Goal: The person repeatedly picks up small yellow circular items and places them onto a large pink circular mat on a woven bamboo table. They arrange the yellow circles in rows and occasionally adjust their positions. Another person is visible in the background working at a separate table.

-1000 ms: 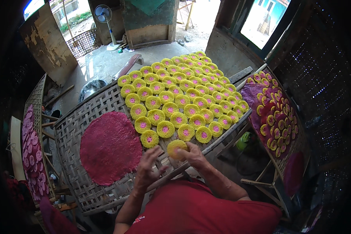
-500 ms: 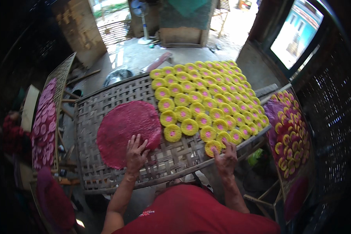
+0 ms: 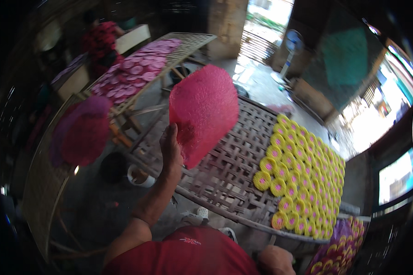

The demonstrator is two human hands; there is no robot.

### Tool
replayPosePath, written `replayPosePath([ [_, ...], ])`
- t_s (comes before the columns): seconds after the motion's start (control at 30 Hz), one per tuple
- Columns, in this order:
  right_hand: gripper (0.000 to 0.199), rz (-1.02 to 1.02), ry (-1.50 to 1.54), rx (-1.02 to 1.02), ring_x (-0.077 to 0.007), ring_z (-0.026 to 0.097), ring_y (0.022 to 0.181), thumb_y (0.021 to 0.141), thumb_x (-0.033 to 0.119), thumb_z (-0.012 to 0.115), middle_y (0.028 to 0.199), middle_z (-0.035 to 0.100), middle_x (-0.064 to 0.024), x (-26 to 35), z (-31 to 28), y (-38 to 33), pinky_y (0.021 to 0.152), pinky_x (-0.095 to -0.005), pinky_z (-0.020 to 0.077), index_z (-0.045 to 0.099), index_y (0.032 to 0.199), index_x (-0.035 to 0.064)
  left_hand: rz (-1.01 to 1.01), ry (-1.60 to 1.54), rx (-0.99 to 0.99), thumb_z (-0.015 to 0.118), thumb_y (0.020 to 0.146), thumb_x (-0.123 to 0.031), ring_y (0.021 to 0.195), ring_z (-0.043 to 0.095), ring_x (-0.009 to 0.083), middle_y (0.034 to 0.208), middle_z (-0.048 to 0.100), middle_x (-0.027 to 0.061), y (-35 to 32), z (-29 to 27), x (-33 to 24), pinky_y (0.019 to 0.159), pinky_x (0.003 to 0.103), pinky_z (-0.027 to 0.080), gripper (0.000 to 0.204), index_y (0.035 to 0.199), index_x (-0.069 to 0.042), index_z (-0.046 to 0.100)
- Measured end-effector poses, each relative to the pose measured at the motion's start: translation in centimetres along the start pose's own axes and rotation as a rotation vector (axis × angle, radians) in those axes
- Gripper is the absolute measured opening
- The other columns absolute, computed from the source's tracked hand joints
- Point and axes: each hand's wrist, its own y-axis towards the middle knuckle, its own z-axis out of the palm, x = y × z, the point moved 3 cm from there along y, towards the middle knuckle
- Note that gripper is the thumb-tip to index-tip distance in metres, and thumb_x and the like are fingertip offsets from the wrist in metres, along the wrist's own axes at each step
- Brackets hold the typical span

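Note:
My left hand (image 3: 170,145) grips the near edge of a thin, round, deep-pink sheet (image 3: 205,110), thumb on its face. The sheet is lifted and tilted above the woven bamboo rack (image 3: 229,183). On the rack's right part lie rows of yellow ring-shaped pieces with pink centres (image 3: 303,178). My right hand (image 3: 276,260) is low at the right, beside my body and off the rack; its fingers are blurred and partly hidden.
At the left another rack holds pink discs (image 3: 140,68), with a person in red (image 3: 101,46) behind it. Nearer stand red and purple round sheets (image 3: 85,135) on a slanted rack and a white bucket (image 3: 141,176). A fan (image 3: 291,48) is at the back.
My left hand has picked up the pink sheet from the rack and raised it. My right hand has left the yellow pieces and dropped toward my body. The view has turned left.

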Motion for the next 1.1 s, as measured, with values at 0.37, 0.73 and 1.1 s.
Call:
replayPosePath([
  [0.37,0.032,0.080,0.178,0.121,-0.0252,0.061,0.063,0.091,0.030,0.075,0.076,0.062,-0.0071,-2.3,4.9,-0.3,0.061,-0.0380,0.0504,0.060,0.080,0.0038,0.431,0.105,-1.232,0.051,0.102,-0.019,0.102,0.069,0.0335,0.125,0.063,0.0201,5.8,-26.7,-19.7,0.086,0.047,0.061,0.036,0.123,0.009,0.061],
  [0.73,0.031,-0.082,-0.005,0.002,-0.0251,0.061,0.064,0.089,0.026,0.078,0.075,0.061,-0.0060,5.5,5.1,-3.7,0.061,-0.0376,0.0506,0.058,0.079,0.0041,0.184,0.164,-0.854,0.046,0.104,-0.017,0.113,0.063,0.0448,0.128,0.055,0.0303,12.9,-44.8,-18.1,0.092,0.051,0.062,0.046,0.140,0.011,0.039],
  [1.1,0.031,-0.254,-0.525,-0.119,-0.0250,0.061,0.064,0.088,0.022,0.081,0.073,0.060,-0.0050,15.3,2.8,-6.7,0.061,-0.0373,0.0508,0.057,0.079,0.0044,0.061,0.573,-0.250,0.060,0.105,-0.031,0.079,0.063,0.0108,0.099,0.071,0.0031,-14.0,-9.0,3.3,0.061,0.024,0.048,0.033,0.121,-0.003,0.069],
])
